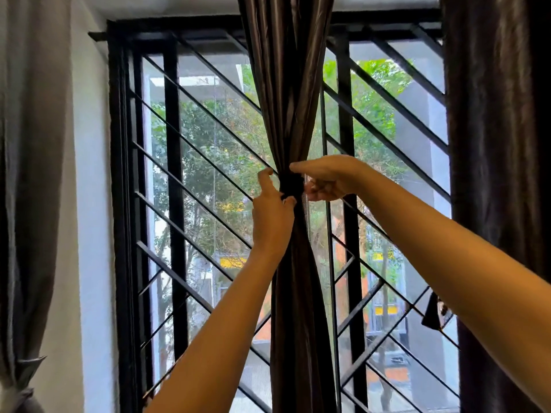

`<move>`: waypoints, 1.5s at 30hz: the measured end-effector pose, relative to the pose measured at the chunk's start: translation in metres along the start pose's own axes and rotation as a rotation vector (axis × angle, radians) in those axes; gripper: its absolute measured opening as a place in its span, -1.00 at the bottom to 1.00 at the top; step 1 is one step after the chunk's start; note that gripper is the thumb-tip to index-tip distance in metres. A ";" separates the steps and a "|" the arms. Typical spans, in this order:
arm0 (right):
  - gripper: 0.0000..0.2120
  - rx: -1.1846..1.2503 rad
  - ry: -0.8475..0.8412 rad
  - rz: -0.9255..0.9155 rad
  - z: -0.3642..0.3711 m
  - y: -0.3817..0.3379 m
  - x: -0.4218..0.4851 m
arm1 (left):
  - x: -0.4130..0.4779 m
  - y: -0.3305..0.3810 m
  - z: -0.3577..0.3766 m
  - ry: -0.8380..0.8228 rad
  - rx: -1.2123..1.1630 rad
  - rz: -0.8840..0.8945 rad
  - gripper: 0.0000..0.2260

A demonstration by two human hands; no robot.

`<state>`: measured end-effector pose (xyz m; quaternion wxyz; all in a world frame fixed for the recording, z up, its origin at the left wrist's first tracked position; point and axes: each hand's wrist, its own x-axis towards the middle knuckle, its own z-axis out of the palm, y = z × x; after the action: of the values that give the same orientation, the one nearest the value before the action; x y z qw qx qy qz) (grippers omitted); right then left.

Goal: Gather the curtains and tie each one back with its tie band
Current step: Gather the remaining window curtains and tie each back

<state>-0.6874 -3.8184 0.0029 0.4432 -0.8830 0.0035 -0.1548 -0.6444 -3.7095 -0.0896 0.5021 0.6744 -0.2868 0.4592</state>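
Middle curtain [287,99] is bunched into a tight waist in front of the window grille [190,162], w/ the dark tie band [291,183] wrapped round that waist, right between your hands. Your left hand [272,214] has its fingers curled onto the band's lower left edge, thumb lifted clear. Your right hand [326,180] is curled at the band's right side, fingertips pinching what looks like its end, tho the fastening itself is hidden behind them. Risks from here, imo: let go w/ the right before the ends are fixed and the band slackens, so the folds spill out. Pull too hard sideways and the slick fabric could slide thru the loop, or the band could creep down the bundle. Some folds at the back may sit outside the wrap; can't tell from this angle. Also the right curtain [495,174] hangs ungathered, so the job isn't done. The left curtain [29,174] looks cinched low down, at the frame edge.
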 end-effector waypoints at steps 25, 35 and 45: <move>-0.64 1.035 -0.040 0.127 0.005 -0.032 0.034 | -0.040 -0.031 0.014 -0.001 0.094 -0.055 -0.68; -0.67 0.832 -0.078 0.092 -0.005 -0.004 0.032 | -0.025 -0.030 0.009 -0.077 0.125 -0.112 -0.68; -0.61 0.507 0.167 0.060 -0.017 0.072 0.022 | -0.019 0.000 0.015 0.167 0.160 0.023 -0.76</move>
<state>-0.6621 -3.8785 -0.0376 0.6526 -0.7276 0.0274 -0.2096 -0.6479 -3.7250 -0.1082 0.4637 0.6684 -0.2142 0.5407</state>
